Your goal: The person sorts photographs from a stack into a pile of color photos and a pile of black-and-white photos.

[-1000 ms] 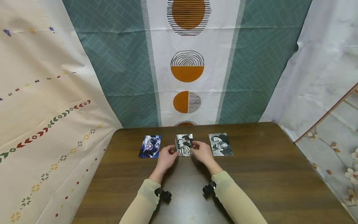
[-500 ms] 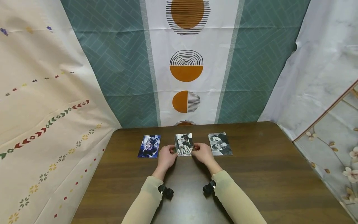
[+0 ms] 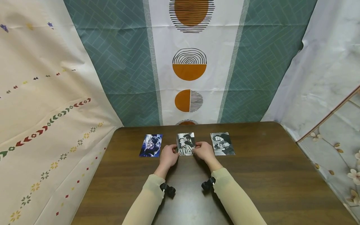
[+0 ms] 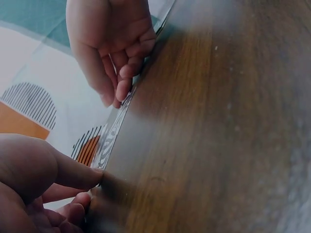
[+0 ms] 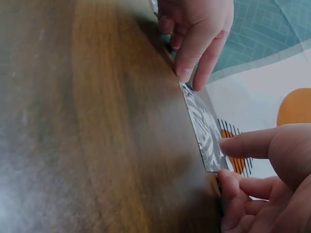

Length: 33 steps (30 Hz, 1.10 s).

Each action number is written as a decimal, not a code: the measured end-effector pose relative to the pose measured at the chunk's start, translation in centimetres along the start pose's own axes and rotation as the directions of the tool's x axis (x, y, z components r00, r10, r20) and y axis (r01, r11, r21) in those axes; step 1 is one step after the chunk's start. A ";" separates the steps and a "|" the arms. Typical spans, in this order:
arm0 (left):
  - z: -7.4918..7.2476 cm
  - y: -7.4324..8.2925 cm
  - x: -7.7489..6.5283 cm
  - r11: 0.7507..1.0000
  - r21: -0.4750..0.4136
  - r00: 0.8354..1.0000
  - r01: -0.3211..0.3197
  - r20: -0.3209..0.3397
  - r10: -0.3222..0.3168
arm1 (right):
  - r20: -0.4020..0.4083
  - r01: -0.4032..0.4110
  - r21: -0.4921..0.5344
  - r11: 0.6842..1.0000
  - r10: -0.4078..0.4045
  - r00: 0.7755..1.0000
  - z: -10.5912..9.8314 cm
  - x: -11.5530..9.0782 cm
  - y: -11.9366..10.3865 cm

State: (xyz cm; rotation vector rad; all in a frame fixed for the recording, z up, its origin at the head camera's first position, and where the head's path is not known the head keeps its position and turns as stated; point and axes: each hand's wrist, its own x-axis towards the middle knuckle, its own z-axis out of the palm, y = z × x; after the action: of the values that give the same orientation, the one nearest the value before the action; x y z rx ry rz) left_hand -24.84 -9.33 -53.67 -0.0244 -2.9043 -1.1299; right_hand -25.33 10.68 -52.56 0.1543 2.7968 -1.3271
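Observation:
A black-and-white photo card (image 3: 185,143) of two people lies at the middle of a row of three. At its lower left edge my left hand (image 3: 169,155) pinches the card, its thumb at the near corner in the left wrist view. My right hand (image 3: 204,151) pinches the opposite edge, with the thumb over the card's face (image 5: 204,131) in the right wrist view. Whether the card is slightly raised off the table I cannot tell. A blue-and-purple photo card (image 3: 151,145) lies left of my left hand. Another black-and-white photo card (image 3: 222,143) lies right of my right hand.
The brown wooden table (image 3: 180,200) has rounded far corners. Right behind its far edge hangs a green and white cloth (image 3: 188,84) with orange circles. Patterned cream cloth (image 3: 56,140) hangs on the left, and a pale flowered cloth (image 3: 323,109) on the right.
My left wrist has shifted slightly to the right, and the fingers of both hands have adjusted a little along the middle card's edges. The three cards keep their places.

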 end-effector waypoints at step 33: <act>0.0 -0.3 -0.3 0.998 -0.067 1.000 -0.012 -0.021 0.010 | -0.040 0.014 -0.022 1.000 -0.015 0.999 1.3 -0.6 0.8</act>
State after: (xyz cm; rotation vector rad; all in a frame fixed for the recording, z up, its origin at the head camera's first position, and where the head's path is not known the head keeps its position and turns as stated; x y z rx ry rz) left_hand -24.58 -9.55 -53.93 -0.0297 -2.8436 -1.2174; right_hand -24.64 10.11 -54.00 0.1621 2.8500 -1.3111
